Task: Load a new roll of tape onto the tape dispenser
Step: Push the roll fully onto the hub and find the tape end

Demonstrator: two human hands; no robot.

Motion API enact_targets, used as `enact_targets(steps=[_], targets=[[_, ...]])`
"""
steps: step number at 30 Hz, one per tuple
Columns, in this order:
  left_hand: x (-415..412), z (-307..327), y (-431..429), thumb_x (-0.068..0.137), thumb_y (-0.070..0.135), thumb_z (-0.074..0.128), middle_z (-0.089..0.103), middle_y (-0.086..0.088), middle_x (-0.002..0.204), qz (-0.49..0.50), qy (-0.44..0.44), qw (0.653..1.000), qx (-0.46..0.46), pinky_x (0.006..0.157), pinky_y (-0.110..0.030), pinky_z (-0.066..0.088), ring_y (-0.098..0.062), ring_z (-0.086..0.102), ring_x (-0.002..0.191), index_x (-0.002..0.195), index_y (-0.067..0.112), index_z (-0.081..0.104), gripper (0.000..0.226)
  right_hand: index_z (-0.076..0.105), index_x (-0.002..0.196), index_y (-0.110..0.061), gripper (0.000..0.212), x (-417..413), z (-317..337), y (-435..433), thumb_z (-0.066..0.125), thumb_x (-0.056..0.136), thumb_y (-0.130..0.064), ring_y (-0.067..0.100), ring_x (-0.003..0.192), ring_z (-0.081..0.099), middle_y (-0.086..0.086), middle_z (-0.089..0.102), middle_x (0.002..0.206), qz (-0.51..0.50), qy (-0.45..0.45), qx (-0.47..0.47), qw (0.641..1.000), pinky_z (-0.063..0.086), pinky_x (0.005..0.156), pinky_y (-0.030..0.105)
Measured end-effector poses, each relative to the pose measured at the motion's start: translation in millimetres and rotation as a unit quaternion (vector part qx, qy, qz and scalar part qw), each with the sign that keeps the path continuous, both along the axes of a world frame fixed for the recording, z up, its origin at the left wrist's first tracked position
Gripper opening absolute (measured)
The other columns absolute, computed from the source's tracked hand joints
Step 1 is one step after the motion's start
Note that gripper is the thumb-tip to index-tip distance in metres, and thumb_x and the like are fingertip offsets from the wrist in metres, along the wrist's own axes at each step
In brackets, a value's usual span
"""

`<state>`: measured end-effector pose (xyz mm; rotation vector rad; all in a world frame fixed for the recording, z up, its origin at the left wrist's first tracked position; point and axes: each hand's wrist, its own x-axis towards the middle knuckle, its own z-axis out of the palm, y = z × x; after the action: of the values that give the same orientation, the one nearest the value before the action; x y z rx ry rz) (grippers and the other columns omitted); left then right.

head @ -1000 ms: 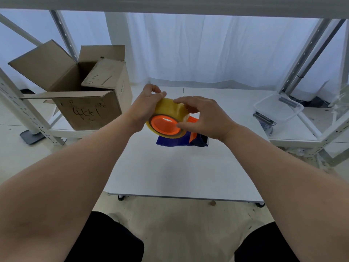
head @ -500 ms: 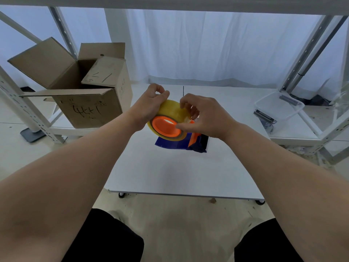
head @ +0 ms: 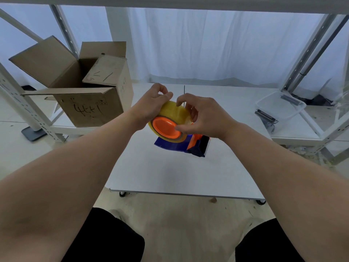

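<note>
Head view: both hands hold the dispenser (head: 190,145) in the air above the table (head: 170,173), near frame centre, so the roll (head: 174,112) can be worked from both sides. Left hand (head: 151,104), at 9 o'clock of the roll, wraps the roll's far rim, with thumb and forefinger pinched together at its top. It probably steadies the roll against turning. Right hand (head: 205,116), at 3 o'clock, presses its thumb on the orange hub (head: 165,126) while a curled forefinger rests on the roll's upper face, apparently feeling for the loose tape end; no end can be made out. Neither hand is slack; each grips the roll.

The roll is translucent yellow, wide and full, already seated on the hub. Below it at 5 o'clock projects the blue body with an orange part and a dark toothed end. Judged from this, threading is the step in hand.

A box (head: 90,108) sits at 10 o'clock and a tray (head: 279,104) at 3 o'clock, both well apart.
</note>
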<state>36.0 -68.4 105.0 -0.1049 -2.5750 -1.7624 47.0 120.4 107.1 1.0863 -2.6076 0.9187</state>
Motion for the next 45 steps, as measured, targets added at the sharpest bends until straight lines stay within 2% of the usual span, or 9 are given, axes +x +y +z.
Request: enact_targets(steps=[4, 9, 16, 22, 26, 28, 30, 37, 45], targets=[[0.7, 0.0, 1.5, 0.094, 0.035, 0.048, 0.053, -0.002, 0.082, 0.000, 0.005, 1.000, 0.007, 0.053, -0.025, 0.043, -0.016, 0.051, 0.065, 0.097, 0.022, 0.044, 0.014, 0.049, 0.074, -0.014, 0.037, -0.9, -2.8, -0.4, 0.080, 0.068, -0.034, 0.018, 0.063, 0.045, -0.001, 0.049, 0.071, -0.001, 0.001, 0.017, 1.000, 0.040, 0.060, 0.032], [0.6, 0.1, 1.2, 0.095, 0.036, 0.047, 0.057, -0.003, 0.088, 0.001, 0.010, 1.000, -0.006, 0.054, -0.023, 0.046, -0.017, 0.056, 0.071, 0.101, 0.021, 0.044, 0.017, 0.050, 0.126, -0.029, 0.064, 0.5, -0.8, -0.4, 0.078, 0.069, -0.040, 0.001, 0.070, 0.051, -0.011, 0.054, 0.085, 0.009, -0.003, 0.007, 1.000, 0.045, 0.068, 0.021], [0.3, -1.5, 2.3, 0.095, 0.036, 0.046, 0.056, -0.001, 0.087, 0.011, 0.009, 1.000, -0.021, 0.055, -0.024, 0.045, -0.017, 0.056, 0.071, 0.102, 0.021, 0.043, 0.017, 0.047, 0.089, -0.018, 0.045, -1.9, -4.3, -0.6, 0.079, 0.067, -0.041, 0.024, 0.071, 0.055, 0.004, 0.059, 0.080, -0.004, -0.003, 0.030, 1.000, 0.051, 0.066, 0.041], [0.6, -2.3, 1.2, 0.095, 0.036, 0.046, 0.056, -0.002, 0.090, 0.014, 0.008, 1.000, -0.021, 0.058, -0.026, 0.046, -0.018, 0.057, 0.076, 0.103, 0.021, 0.043, 0.017, 0.043, 0.130, -0.036, 0.069, -1.4, -3.2, -1.7, 0.076, 0.070, -0.042, 0.012, 0.074, 0.055, -0.008, 0.056, 0.088, 0.007, -0.013, 0.029, 0.999, 0.049, 0.071, 0.027], [0.2, -3.6, 1.1, 0.095, 0.037, 0.045, 0.055, 0.000, 0.091, 0.020, -0.001, 0.999, -0.030, 0.056, -0.024, 0.045, -0.017, 0.056, 0.077, 0.105, 0.022, 0.042, 0.019, 0.054, 0.112, -0.028, 0.049, -2.3, -3.6, -2.8, 0.076, 0.071, -0.042, 0.016, 0.076, 0.055, -0.006, 0.057, 0.090, -0.002, -0.009, 0.047, 0.999, 0.051, 0.072, 0.032], [-1.0, -3.9, 1.0, 0.095, 0.037, 0.046, 0.053, 0.001, 0.089, 0.025, 0.000, 0.999, -0.028, 0.056, -0.025, 0.044, -0.016, 0.055, 0.075, 0.104, 0.022, 0.043, 0.018, 0.057, 0.087, -0.022, 0.030, -4.7, -5.7, -2.7, 0.075, 0.072, -0.041, 0.022, 0.073, 0.056, 0.002, 0.059, 0.086, -0.003, -0.010, 0.061, 0.998, 0.049, 0.068, 0.033], [-2.4, -3.3, 0.7, 0.094, 0.036, 0.047, 0.052, 0.001, 0.086, 0.031, 0.009, 0.999, -0.020, 0.056, -0.025, 0.043, -0.016, 0.053, 0.072, 0.100, 0.022, 0.043, 0.016, 0.045, 0.063, -0.021, 0.035, -6.4, -7.8, -2.2, 0.074, 0.074, -0.039, 0.025, 0.070, 0.053, 0.005, 0.053, 0.081, -0.005, -0.001, 0.078, 0.997, 0.043, 0.064, 0.032], [-4.6, -6.9, -0.3, 0.094, 0.038, 0.046, 0.053, 0.003, 0.090, 0.040, 0.000, 0.999, -0.033, 0.055, -0.023, 0.044, -0.015, 0.056, 0.077, 0.104, 0.024, 0.042, 0.018, 0.044, 0.124, -0.031, 0.058, -3.4, -5.1, -4.4, 0.073, 0.075, -0.043, 0.017, 0.079, 0.057, -0.005, 0.056, 0.095, 0.001, -0.013, 0.055, 0.998, 0.051, 0.073, 0.033], [-5.1, -9.7, -1.6, 0.095, 0.038, 0.045, 0.052, 0.007, 0.090, 0.061, -0.016, 0.997, -0.052, 0.055, -0.021, 0.045, -0.015, 0.056, 0.077, 0.108, 0.024, 0.042, 0.019, 0.052, 0.114, -0.028, 0.043, -5.8, -6.7, -8.5, 0.071, 0.078, -0.041, 0.021, 0.087, 0.057, 0.002, 0.061, 0.104, -0.012, -0.041, 0.063, 0.997, 0.053, 0.078, 0.037]])
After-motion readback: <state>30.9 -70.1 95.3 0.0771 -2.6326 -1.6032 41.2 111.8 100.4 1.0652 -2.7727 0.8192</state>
